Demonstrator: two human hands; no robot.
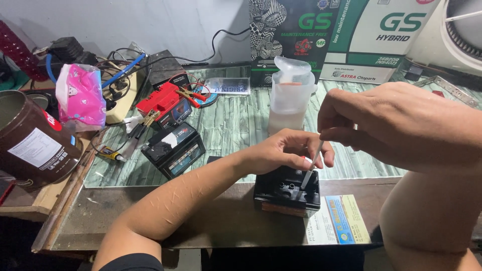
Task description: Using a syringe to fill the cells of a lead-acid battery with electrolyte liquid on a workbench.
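Left hand point(288, 150) fingers curled on small black battery point(286, 193); right hand point(386, 120) fingers pinching white stick point(311, 168); plastic jug point(291, 95) behind.

The scene is lit evenly and fairly brightly from above. Soft glare is seen on the glass tabletop point(236, 120), where faint reflections are carried. Shadows are cast short and soft beneath the black battery point(286, 193). The lower edge is left dark. The right forearm point(432, 221), nearest the lens, is slightly softened and stretched.
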